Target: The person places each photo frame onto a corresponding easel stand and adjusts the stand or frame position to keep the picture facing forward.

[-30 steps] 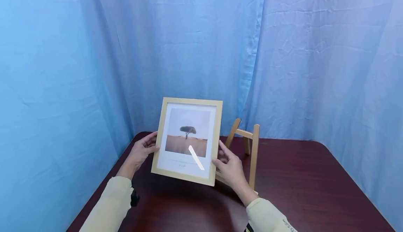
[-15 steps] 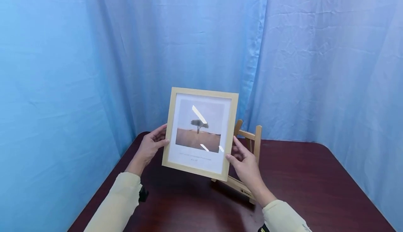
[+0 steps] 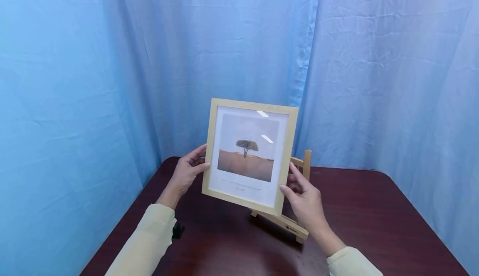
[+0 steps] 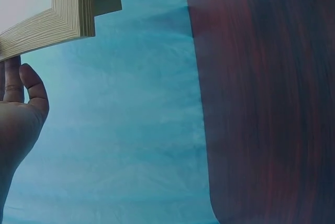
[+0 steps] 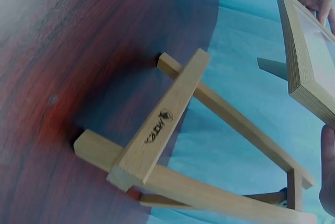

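A picture frame (image 3: 248, 203) with a light wood border and a print of a lone tree is held up off the table, tilted slightly. My left hand (image 3: 187, 171) grips its left edge, thumb in front. On the right edge, my right hand (image 3: 307, 199) pinches it between thumb and fingers. Behind and below stands a small wooden easel (image 3: 295, 226), partly hidden by the picture frame. In the right wrist view the easel's ledge (image 5: 159, 122) bears a dark logo, and a gap separates it from the picture frame (image 5: 298, 67). A dark flap sticks out from the frame's back.
The dark red-brown table (image 3: 359, 213) has rounded far corners. Blue curtains (image 3: 232, 39) hang round its back and sides.
Both hands have carried the picture frame to the right and a little upward, so it now covers more of the easel's top. Light reflections on its glass have shifted.
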### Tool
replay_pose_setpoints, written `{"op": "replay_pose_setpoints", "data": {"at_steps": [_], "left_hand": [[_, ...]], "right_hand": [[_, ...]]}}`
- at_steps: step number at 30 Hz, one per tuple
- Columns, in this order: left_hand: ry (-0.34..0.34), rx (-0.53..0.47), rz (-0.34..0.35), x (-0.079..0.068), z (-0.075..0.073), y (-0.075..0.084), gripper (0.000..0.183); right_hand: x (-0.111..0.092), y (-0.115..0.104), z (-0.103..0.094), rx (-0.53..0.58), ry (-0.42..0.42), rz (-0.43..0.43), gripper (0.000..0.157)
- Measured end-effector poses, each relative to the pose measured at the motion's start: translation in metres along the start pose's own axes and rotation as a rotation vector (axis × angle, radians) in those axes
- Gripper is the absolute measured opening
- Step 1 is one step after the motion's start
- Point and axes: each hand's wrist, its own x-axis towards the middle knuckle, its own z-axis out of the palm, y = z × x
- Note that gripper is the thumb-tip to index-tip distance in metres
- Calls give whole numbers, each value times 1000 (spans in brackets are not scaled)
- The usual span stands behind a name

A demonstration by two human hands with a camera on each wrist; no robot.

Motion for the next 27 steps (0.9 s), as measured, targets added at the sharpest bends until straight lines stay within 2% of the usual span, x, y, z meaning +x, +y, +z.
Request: {"op": "replay_pose_setpoints", "data": {"at_steps": [5,11,17,21,27], "left_hand": [[-7,-30,8,4,14,1,60],[-13,-64,7,7,30,0,59],[-36,-75,12,8,45,-3,58],[-61,-83,18,7,52,-3,58],[-87,-92,16,6,61,-3,58]], "right_hand": [[-3,1,-12,-28,22,-43,69],[-8,6,-25,-1,34,-47,70],[-13,10,-37,-37,70,-74,71],[-19,11,-43,-15,91,-98,72],[-29,12,-51,-44,107,-94,75]]}}
